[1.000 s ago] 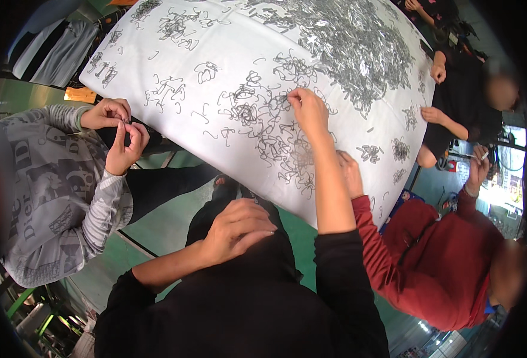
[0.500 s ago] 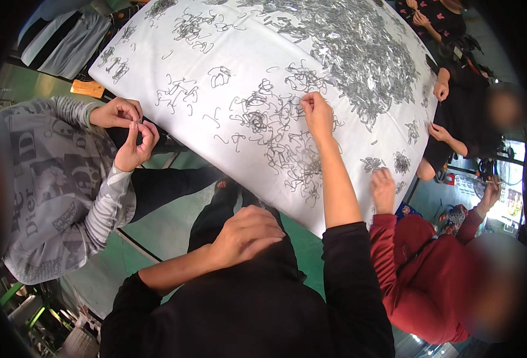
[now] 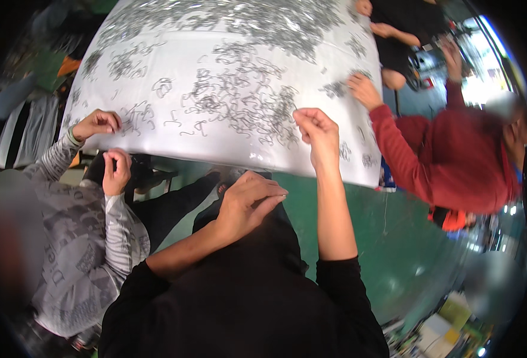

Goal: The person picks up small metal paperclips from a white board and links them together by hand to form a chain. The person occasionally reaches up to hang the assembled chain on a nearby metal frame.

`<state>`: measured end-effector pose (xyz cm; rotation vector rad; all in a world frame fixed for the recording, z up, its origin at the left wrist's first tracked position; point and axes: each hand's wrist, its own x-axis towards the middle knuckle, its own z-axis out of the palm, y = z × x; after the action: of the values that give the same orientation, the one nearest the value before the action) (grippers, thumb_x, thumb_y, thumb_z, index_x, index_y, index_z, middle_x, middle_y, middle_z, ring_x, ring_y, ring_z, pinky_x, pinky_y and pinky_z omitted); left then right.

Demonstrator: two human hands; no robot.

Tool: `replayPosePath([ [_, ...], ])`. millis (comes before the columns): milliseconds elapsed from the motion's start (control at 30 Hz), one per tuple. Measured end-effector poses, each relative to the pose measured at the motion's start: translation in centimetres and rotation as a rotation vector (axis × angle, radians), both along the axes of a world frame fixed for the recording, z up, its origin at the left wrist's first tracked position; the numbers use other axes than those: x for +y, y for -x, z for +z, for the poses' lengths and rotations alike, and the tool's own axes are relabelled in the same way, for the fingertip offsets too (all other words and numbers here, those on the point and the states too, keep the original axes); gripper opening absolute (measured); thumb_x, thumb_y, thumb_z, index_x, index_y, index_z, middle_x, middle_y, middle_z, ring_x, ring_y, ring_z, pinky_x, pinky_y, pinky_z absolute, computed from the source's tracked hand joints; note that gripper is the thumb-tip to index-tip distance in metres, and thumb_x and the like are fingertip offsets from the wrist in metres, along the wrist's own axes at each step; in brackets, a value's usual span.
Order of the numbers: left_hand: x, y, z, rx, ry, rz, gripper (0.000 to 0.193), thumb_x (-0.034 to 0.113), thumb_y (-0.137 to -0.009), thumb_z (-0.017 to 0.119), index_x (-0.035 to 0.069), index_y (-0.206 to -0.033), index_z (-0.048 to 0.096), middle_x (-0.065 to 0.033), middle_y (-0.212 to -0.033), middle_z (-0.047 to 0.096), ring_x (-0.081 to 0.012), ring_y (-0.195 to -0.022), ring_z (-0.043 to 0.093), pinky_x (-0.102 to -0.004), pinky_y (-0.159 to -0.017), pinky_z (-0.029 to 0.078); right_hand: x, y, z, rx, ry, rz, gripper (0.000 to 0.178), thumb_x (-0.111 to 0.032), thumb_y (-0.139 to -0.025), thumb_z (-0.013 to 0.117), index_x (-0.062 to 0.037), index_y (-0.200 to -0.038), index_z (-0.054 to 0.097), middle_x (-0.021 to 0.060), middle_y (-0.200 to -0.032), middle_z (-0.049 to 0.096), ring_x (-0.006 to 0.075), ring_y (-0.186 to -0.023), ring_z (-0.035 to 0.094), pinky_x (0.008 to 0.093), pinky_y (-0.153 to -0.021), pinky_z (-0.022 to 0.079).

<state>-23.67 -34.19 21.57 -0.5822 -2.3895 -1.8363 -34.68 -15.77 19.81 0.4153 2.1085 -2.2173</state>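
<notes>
My left hand (image 3: 245, 206) is over my lap, its thumb and fingers pressed together at the tips. A tiny light speck shows between those tips, too small to name. Above the near right part of the table (image 3: 156, 140), my right hand (image 3: 320, 134) has its thumb and fingers pinched; whatever they hold, if anything, cannot be made out. Just left of that hand lies a loose spread of thin, curved, dark wire hooks (image 3: 239, 98) on the white table cover. Farther off is a large heap of small shiny grey metal pieces (image 3: 263, 21).
On the left, a person in a grey patterned top (image 3: 76, 256) has both hands near the table edge. At right, a person in a red sleeve (image 3: 397, 143) reaches onto the cover near a small cluster of pieces (image 3: 334, 89). Another person in black (image 3: 400, 24) is beyond.
The view has turned to the right. My right hand has come back from the middle of the wire hooks toward the near edge. My left thumb and fingers now meet at their tips.
</notes>
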Motion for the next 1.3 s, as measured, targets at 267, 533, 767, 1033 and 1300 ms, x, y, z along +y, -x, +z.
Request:
replayPosePath([
  [267,3.6,-0.8,2.3,-0.022,-0.012,-0.228,0.016,0.001,-0.079,0.073,0.006,-0.094,0.074,-0.0048,-0.092,0.071,-0.0158,-0.079,0.06,-0.0268,-0.064,0.046,1.8,-17.0,8.8,0.029,0.039,-0.207,0.011,-0.006,-0.086,0.071,0.0005,-0.091,0.064,0.0059,-0.076,0.068,0.0052,-0.058,0.056,0.0173,-0.053,0.04],
  [533,9.1,-3.5,3.4,0.073,-0.036,-0.414,0.021,-0.002,-0.077,0.072,0.004,-0.097,0.071,-0.009,-0.09,0.07,-0.0228,-0.078,0.062,-0.031,-0.067,0.05,3.8,-24.1,9.0,-0.003,0.031,-0.474,0.007,-0.004,-0.088,0.069,0.0006,-0.089,0.063,0.0077,-0.077,0.069,0.0081,-0.063,0.061,0.019,-0.056,0.046],
  [767,14.9,-7.2,3.4,0.341,-0.064,-0.527,0.026,-0.008,-0.076,0.067,0.0,-0.1,0.069,-0.0127,-0.088,0.068,-0.0242,-0.075,0.06,-0.0317,-0.067,0.048,5.2,-29.2,6.8,0.243,0.006,-0.743,0.008,-0.004,-0.09,0.066,-0.0021,-0.095,0.061,0.0058,-0.086,0.069,0.0093,-0.071,0.064,0.0224,-0.064,0.052],
  [1033,19.5,-11.5,2.4,0.329,-0.147,-0.722,0.036,-0.009,-0.078,0.063,-0.001,-0.113,0.061,-0.0131,-0.098,0.064,-0.0244,-0.086,0.057,-0.0313,-0.071,0.044,7.6,-35.3,8.7,0.314,-0.601,-0.985,0.013,-0.006,-0.087,0.071,0.0019,-0.095,0.065,0.0048,-0.082,0.068,0.0078,-0.07,0.062,0.0223,-0.064,0.05],
  [1300,21.2,-9.4,1.0,0.27,-0.158,-0.93,0.028,-0.005,-0.082,0.06,-0.001,-0.11,0.062,-0.0151,-0.105,0.064,-0.0304,-0.096,0.059,-0.0366,-0.076,0.046,5.5,-39.8,14.0,0.204,-0.72,-1.244,0.013,-0.008,-0.087,0.071,0.0011,-0.094,0.066,0.0052,-0.082,0.068,0.011,-0.075,0.064,0.0264,-0.069,0.052],
])
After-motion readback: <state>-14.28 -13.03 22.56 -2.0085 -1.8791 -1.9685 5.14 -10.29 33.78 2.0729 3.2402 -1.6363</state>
